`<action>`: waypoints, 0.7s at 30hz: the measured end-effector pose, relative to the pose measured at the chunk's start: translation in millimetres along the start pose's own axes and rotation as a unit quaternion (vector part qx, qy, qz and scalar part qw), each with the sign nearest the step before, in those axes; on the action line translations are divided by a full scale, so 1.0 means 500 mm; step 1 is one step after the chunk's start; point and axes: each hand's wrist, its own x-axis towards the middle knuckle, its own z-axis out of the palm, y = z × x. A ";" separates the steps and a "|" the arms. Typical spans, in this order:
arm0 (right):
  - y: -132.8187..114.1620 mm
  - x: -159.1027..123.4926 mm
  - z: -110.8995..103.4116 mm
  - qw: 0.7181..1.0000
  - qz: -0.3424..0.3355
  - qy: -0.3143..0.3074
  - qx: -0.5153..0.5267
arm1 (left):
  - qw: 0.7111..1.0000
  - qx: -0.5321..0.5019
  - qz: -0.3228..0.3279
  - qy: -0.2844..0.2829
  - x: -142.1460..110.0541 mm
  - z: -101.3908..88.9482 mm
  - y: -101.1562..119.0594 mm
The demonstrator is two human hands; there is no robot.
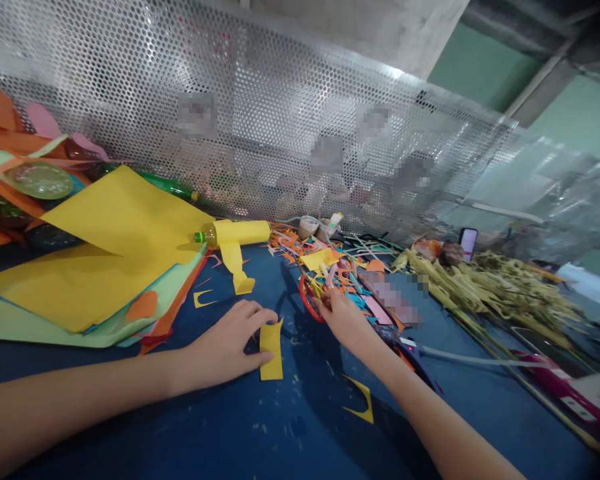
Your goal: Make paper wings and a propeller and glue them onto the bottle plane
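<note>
On the blue table, my left hand (235, 343) rests with thumb and index finger at the left edge of a small yellow paper strip (273, 350), holding it there. My right hand (347, 320) reaches into a heap of coloured paper scraps (347, 290) beside a curved red rim (307, 300). Its fingers are drawn together, and what is in them is hidden. Beyond my left hand lies a bottle wrapped in yellow paper (243, 232), with a cut strip hanging from it. A curved yellow offcut (364, 400) is below my right forearm.
Large yellow sheets (130, 220) lie over other coloured paper at left, near bottles with paper petals (43, 180). Dried leaf bundles (500, 287), a phone (469, 243) and a magenta device (565, 393) with a cable are at right. Perforated metal sheeting (280, 120) stands behind; people show through it.
</note>
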 end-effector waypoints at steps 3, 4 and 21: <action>-0.004 0.008 -0.005 0.991 0.020 -0.019 0.129 | 1.000 -0.016 -0.011 -0.002 0.001 -0.004 0.003; -0.008 0.009 -0.006 0.984 0.024 -0.031 0.176 | 0.999 -0.030 -0.014 -0.002 0.001 -0.005 0.003; -0.070 -0.042 0.006 0.898 -0.105 -0.111 0.412 | 0.899 -0.402 -0.154 0.084 0.092 -0.049 -0.005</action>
